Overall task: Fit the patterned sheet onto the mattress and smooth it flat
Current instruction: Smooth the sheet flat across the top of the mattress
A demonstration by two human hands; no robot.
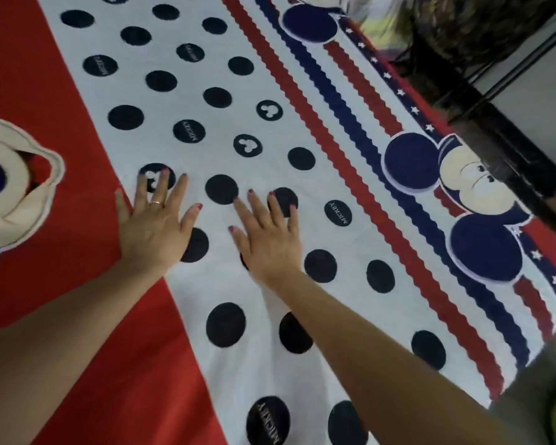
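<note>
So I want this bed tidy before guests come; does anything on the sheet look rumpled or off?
Nothing stands out. The patterned sheet lies flat, with only faint soft creases in the white part near the right forearm. Both hands, left and right, press on it, fingers spread.

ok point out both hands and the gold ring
left hand (154, 229), head view, back of the hand
right hand (270, 248), head view, back of the hand
thin gold ring (156, 203), head view, band on a left-hand finger

One patterned sheet (270, 75), two hands (left hand (154, 226), right hand (268, 242), both lying flat on it), two rings (one per hand), two mouse-head prints along the striped border, many dark dots
</note>
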